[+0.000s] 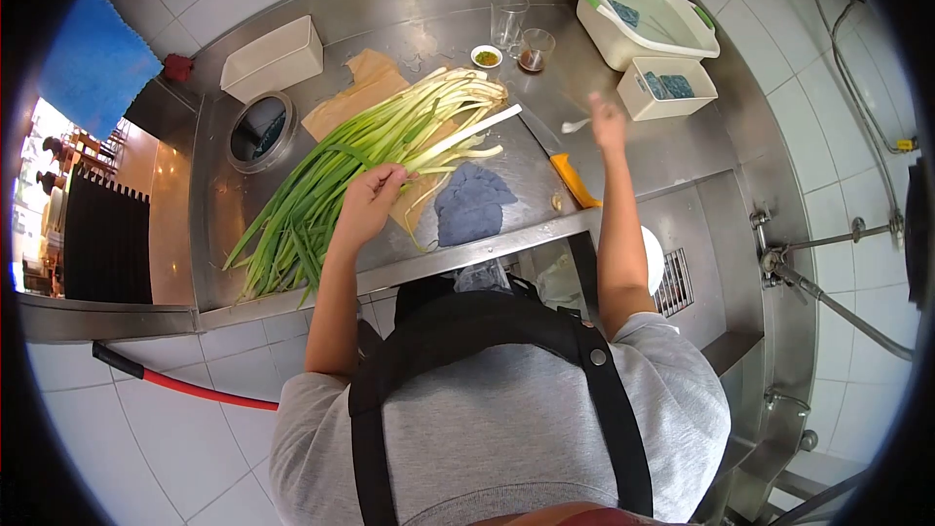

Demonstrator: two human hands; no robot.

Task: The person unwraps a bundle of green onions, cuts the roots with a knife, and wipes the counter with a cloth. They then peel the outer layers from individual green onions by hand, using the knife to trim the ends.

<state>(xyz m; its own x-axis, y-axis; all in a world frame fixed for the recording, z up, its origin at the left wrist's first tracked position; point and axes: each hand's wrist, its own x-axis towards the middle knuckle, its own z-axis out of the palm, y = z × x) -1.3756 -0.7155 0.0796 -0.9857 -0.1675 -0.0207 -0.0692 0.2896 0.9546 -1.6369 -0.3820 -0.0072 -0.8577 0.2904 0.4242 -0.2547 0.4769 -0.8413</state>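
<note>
The knife [573, 178] lies on the counter [667, 151] just beside the right arm, so a quick pull back could bump it off the edge. The left hand [365, 203] sits on the green onions [326, 175], which lie in a long heap on the counter, and its fingers [392, 175] curl shut on a few stalks. The right hand [606, 122] reaches by a small white thing [575, 125]; if its fingers hold it, nobody can tell.

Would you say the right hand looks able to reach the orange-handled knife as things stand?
Probably yes. The right hand hovers just beyond the knife, whose orange handle lies uncovered on the steel counter, nearer the body; nothing sits between them.
</note>
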